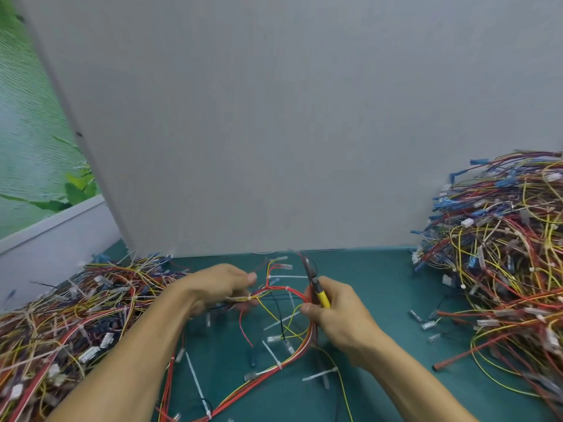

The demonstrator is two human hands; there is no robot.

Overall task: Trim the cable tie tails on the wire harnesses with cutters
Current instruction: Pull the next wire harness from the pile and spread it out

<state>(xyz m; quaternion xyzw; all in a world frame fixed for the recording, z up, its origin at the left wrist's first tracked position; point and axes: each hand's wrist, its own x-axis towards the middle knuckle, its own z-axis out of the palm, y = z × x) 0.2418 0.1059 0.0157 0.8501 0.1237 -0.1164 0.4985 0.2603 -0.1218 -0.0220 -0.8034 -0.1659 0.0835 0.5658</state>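
A wire harness (283,354) of red, yellow and black wires hangs between my hands over the green table (380,284). White cable tie tails (195,376) stick out along it. My left hand (219,284) grips the bundle near a white tie (250,297). My right hand (338,318) holds the yellow-handled cutters (320,292), jaws pointing up and away, with the red wires running past its thumb. Whether the jaws touch a tie is blurred.
A big pile of harnesses (67,324) covers the table's left side, and a taller pile (502,254) fills the right. A grey partition (274,132) stands right behind the work spot. Loose connectors (426,324) lie near the right pile.
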